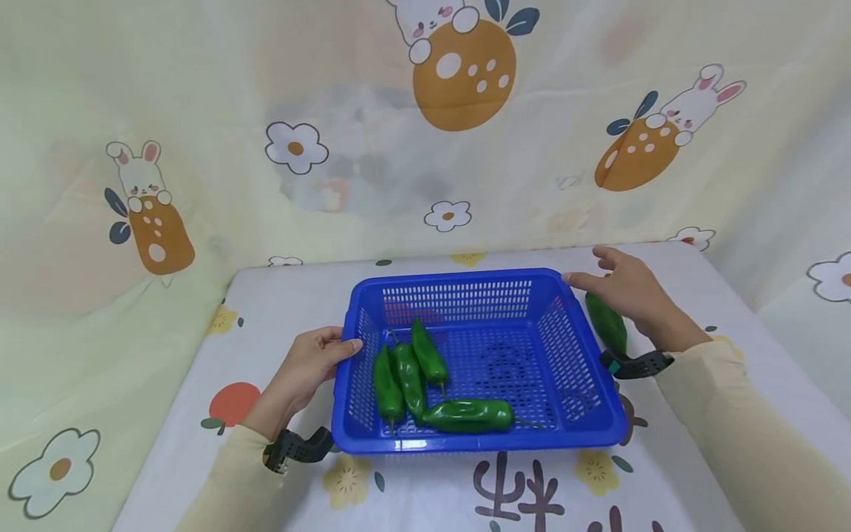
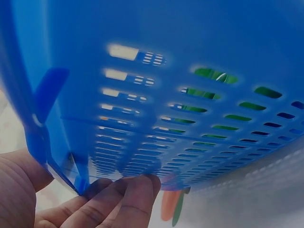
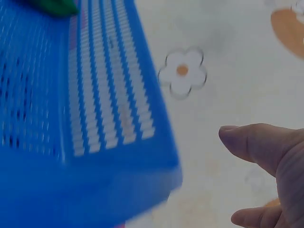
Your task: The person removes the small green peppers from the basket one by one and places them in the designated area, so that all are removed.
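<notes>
A blue plastic basket (image 1: 480,437) with slotted walls takes up the middle of the head view. Inside, on its left half, lie several green peppers (image 1: 468,415). My left hand (image 1: 311,362) grips the basket's left rim, thumb over the top. The left wrist view shows the fingers (image 2: 135,202) curled against the outer wall, with pepper green behind the slots. By the far right corner of the basket is my right hand (image 1: 628,290). Its thumb (image 3: 259,142) and fingers are spread, with nothing between them. Below that hand, a dark green vegetable (image 1: 606,324) lies right of the basket, partly hidden.
Under the basket is a table with a white printed cloth (image 1: 266,303). A pale curtain (image 1: 359,214) with rabbits and flowers hangs behind it and along both sides. Dark straps (image 1: 302,447) circle both wrists.
</notes>
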`<state>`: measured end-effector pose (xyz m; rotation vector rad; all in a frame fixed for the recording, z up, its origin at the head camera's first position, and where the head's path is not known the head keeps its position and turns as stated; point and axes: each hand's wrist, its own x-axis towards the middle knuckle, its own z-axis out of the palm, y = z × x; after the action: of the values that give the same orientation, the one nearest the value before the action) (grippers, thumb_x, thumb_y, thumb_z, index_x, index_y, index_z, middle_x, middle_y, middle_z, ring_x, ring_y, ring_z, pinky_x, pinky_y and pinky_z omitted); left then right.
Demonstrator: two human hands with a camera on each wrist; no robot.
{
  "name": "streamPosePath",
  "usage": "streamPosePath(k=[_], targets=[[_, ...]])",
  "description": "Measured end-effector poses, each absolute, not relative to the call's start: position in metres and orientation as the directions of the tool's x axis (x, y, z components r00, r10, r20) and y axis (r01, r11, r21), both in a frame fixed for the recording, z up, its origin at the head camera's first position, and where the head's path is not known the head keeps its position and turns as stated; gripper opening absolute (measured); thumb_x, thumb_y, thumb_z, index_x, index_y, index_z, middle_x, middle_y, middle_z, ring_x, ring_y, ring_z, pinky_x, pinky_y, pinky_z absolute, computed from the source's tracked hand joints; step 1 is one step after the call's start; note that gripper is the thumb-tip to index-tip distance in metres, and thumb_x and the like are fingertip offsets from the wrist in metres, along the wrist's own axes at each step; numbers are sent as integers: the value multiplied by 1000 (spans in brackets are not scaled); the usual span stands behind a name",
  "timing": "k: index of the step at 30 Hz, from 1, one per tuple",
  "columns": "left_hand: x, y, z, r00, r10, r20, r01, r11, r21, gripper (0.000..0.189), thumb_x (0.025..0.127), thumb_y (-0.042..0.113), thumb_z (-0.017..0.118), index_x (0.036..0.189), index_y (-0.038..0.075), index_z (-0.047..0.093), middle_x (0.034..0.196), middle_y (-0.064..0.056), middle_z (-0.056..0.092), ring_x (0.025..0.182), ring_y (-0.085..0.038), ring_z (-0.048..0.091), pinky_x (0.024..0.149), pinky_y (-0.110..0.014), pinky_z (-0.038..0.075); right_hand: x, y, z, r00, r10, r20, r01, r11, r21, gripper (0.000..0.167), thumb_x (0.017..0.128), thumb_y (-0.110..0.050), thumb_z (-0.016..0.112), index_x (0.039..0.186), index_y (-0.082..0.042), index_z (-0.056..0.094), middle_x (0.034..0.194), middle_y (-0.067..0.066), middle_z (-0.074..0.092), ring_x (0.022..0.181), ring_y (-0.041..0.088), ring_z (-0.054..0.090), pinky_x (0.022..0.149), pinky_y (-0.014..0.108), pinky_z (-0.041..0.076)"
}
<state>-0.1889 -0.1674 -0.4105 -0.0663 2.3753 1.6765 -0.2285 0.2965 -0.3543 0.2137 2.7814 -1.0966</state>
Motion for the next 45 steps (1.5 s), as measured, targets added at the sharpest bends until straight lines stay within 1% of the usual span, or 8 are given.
streamPosePath(k=[6, 10, 18, 28, 35, 39, 40, 45], targets=[[-190, -168, -411, -972, 97, -215, -172, 333, 927, 43, 101, 25, 68, 132, -3, 64, 114, -18, 75, 101, -29, 76, 98, -52, 58, -223, 268, -338, -987, 32, -157, 135, 691, -710, 101, 98, -53, 64, 167, -4, 8, 167, 33, 18, 149, 60, 23, 108, 81, 33], [-190, -168, -411, -973, 97, -210, -166, 338, 926, 42, 101, 25, 68, 132, -4, 64, 115, -18, 75, 102, -30, 76, 98, -53, 57, -221, 254, -333, -988, 25, -149, 128, 667, -734, 100, 98, -54, 65, 167, -6, 11, 168, 31, 20, 150, 56, 24, 111, 78, 32], [-191, -167, -411, -971, 88, -221, -181, 328, 927, 38, 101, 24, 69, 128, -3, 66, 108, -15, 77, 98, -28, 77, 98, -52, 58, -216, 219, -329, -990, -81, -113, 39, 618, -785, 93, 98, -43, 71, 165, -4, 20, 165, 28, 31, 148, 51, 36, 111, 67, 43], [-190, -168, -411, -972, 79, -223, -185, 334, 924, 38, 100, 25, 69, 127, -2, 66, 109, -14, 77, 99, -28, 77, 98, -53, 57, -220, 177, -351, -965, -196, -173, 14, 620, -784, 87, 96, -47, 72, 162, -6, 32, 157, 24, 44, 143, 46, 45, 109, 63, 47], [-190, -166, -408, -974, 81, -211, -174, 326, 929, 38, 99, 25, 71, 127, -1, 67, 108, -15, 77, 98, -29, 77, 98, -55, 57, -229, 153, -371, -947, -241, -214, 49, 549, -835, 84, 94, -38, 76, 160, -5, 36, 151, 25, 49, 121, 40, 64, 96, 51, 59], [-189, -165, -408, -975, 73, -212, -178, 320, 930, 39, 99, 25, 72, 127, -1, 67, 108, -14, 78, 98, -29, 77, 97, -55, 57, -231, 141, -379, -932, -266, -245, 67, 538, -840, 82, 93, -33, 78, 158, -3, 39, 140, 24, 54, 115, 39, 66, 90, 50, 61], [-188, -165, -409, -974, 74, -214, -180, 319, 931, 38, 99, 24, 72, 127, -1, 68, 107, -14, 78, 98, -29, 77, 97, -55, 57, -231, 138, -381, -929, -273, -252, 69, 539, -839, 81, 93, -32, 78, 158, -2, 40, 135, 22, 56, 105, 36, 68, 87, 50, 62], [-186, -165, -413, -975, 77, -210, -177, 310, 934, 35, 99, 22, 72, 123, -1, 69, 103, -13, 78, 95, -28, 78, 96, -54, 58, -231, 125, -395, -914, -294, -280, 82, 543, -836, 80, 89, -26, 82, 154, 2, 44, 119, 18, 63, 85, 29, 69, 75, 46, 62]])
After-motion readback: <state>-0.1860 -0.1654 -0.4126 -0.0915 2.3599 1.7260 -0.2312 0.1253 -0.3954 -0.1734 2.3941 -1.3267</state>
